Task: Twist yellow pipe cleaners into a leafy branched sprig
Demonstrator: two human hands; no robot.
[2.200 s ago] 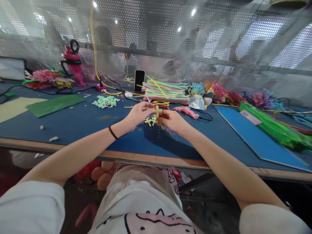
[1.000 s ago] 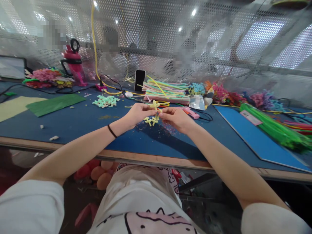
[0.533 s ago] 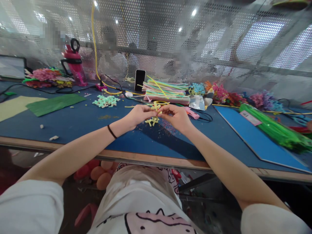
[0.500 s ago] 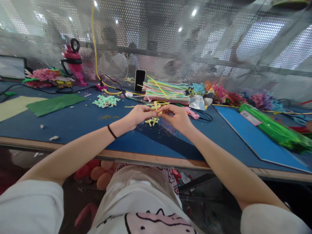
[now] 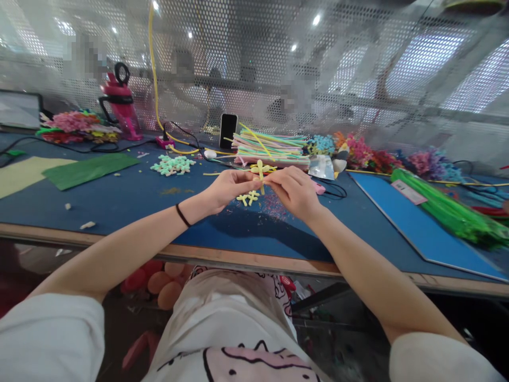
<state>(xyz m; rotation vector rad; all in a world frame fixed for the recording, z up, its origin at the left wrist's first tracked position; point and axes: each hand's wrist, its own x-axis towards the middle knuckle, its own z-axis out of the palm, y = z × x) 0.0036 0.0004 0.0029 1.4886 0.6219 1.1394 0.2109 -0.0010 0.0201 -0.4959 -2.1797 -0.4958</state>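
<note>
Left hand [image 5: 225, 190] and right hand [image 5: 297, 192] pinching yellow flower piece [image 5: 260, 168].
Clear packet [image 5: 475, 225] of green stems [image 5: 435, 197]; pale label [image 5: 409, 192] on it too small to read.

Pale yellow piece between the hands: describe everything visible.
The pale yellow piece looks like fuzzy, bendable stem, shaped into short rounded lobes spreading from a centre, with a tail pointing down. It appears roughly upright, held off the blue tabletop. The left hand and right hand pinch it from either side with their fingertips, partly hiding its lower part. Exact lobe count and how it's fastened can't be made out.
</note>
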